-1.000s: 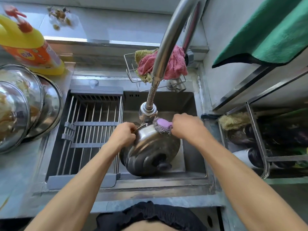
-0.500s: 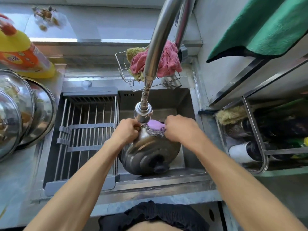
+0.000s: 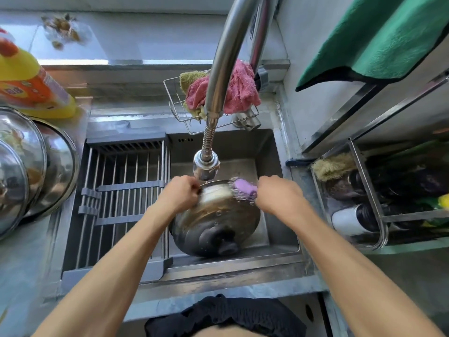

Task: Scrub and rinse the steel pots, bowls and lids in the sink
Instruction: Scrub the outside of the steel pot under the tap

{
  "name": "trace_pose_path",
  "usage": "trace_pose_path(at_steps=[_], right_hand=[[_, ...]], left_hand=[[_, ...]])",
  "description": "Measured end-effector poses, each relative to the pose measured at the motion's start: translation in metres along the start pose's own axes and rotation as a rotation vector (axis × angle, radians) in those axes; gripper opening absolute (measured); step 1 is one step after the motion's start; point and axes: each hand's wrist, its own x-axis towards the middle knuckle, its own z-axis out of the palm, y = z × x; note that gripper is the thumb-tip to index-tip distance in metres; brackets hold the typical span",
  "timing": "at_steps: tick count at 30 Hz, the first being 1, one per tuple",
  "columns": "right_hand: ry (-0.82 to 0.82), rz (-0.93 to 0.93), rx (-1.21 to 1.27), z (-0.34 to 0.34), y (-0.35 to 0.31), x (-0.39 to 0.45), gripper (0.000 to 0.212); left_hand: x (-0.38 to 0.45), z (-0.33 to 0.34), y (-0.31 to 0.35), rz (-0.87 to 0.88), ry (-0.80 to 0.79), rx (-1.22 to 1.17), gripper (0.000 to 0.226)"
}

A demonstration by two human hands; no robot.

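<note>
Head view, only camera. Steel pot lid [image 3: 216, 217] sits at centre frame inside the sink [image 3: 286, 249], tilted, domed outer face toward the camera, its black knob [image 3: 227, 246] low at the near edge. Far rim lies just under the faucet head [image 3: 206, 166]; whether water is running cannot be told.

Left hand [image 3: 178, 194], centre-left of frame: fingers curled round the lid's upper-left rim, gripping it.

Right hand [image 3: 279, 195], centre-right: fingers closed round the handle of a purple scrub brush [image 3: 244, 189], whose wire bristles press against the lid's upper-right rim.

Handling judgement: lid is thin stiff steel, light, and wet, so likely slippery on the dome. The rim gives an edge to hook fingers over; the knob is the other firm hold and would suit turning the lid to reach the unscrubbed arc. Wire bristles should not harm steel.

Elsewhere: drying rack [image 3: 124, 198] spans the sink's left half. More steel lids [image 3: 21, 161] stacked on the table [image 3: 26, 259] at far left, a yellow detergent bottle [image 3: 31, 86] above them. Pink cloth [image 3: 239, 90] in the wire caddy behind the faucet; green towel [image 3: 379, 37] upper right.
</note>
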Motion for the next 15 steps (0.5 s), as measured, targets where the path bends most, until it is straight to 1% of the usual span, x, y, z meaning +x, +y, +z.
trace_pose_path(at_steps=[1, 3, 4, 7, 9, 11, 12, 13, 15], right_hand=[[0.022, -0.046, 0.032, 0.001, -0.009, -0.001, 0.029], [0.008, -0.096, 0.092, 0.003, -0.021, -0.002, 0.029], [-0.010, -0.079, 0.108, 0.003, -0.017, -0.001, 0.028], [-0.056, 0.046, 0.118, 0.001, 0.006, 0.001, 0.033], [-0.029, 0.023, 0.102, 0.005, 0.001, -0.003, 0.031], [0.040, -0.070, 0.119, 0.008, -0.017, -0.003, 0.027], [0.040, -0.096, 0.137, 0.009, -0.022, -0.002, 0.026], [0.022, -0.090, 0.144, 0.010, -0.021, -0.002, 0.026], [-0.023, -0.006, 0.126, 0.009, -0.003, 0.001, 0.027]], left_hand=[[0.003, 0.003, 0.009, 0.013, 0.003, -0.041, 0.022], [0.003, 0.007, 0.016, 0.009, 0.031, -0.099, 0.023], [0.001, 0.007, 0.014, 0.011, 0.040, -0.084, 0.022], [-0.003, -0.001, -0.006, 0.010, 0.022, 0.008, 0.032], [-0.003, -0.001, -0.005, 0.015, 0.021, 0.063, 0.031], [-0.001, 0.005, 0.009, 0.030, 0.060, 0.091, 0.022], [-0.002, 0.006, 0.015, 0.025, 0.072, 0.092, 0.020], [-0.004, 0.006, 0.016, 0.020, 0.077, 0.088, 0.022], [-0.006, 0.002, 0.004, 0.006, 0.064, 0.082, 0.030]])
